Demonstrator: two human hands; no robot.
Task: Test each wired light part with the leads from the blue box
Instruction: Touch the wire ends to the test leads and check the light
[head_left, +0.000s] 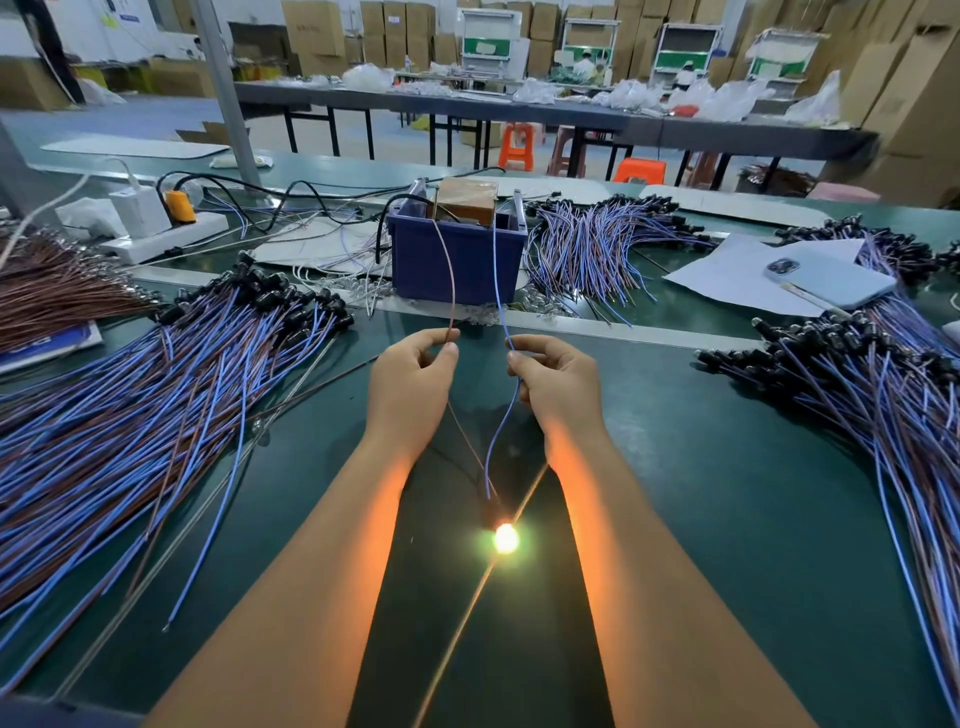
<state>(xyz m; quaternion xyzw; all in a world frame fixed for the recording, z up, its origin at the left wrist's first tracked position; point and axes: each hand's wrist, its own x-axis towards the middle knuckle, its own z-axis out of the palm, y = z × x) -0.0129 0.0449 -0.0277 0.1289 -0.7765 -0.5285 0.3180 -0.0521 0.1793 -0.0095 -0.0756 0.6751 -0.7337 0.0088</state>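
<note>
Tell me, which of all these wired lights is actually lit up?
Only the light part between the person's forearms glows. Its brown and blue wires run up to the left hand and right hand. The heaped ones look dark.

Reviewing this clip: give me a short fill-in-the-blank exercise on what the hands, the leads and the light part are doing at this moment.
1. The left hand pinches the ____ lead from the blue box.
2. The right hand pinches the ____ lead.
3. The light part's bulb, low between the forearms, is ____.
4. A phone lies on white ____ at the right.

Missing words: brown; blue; lit; paper
</note>
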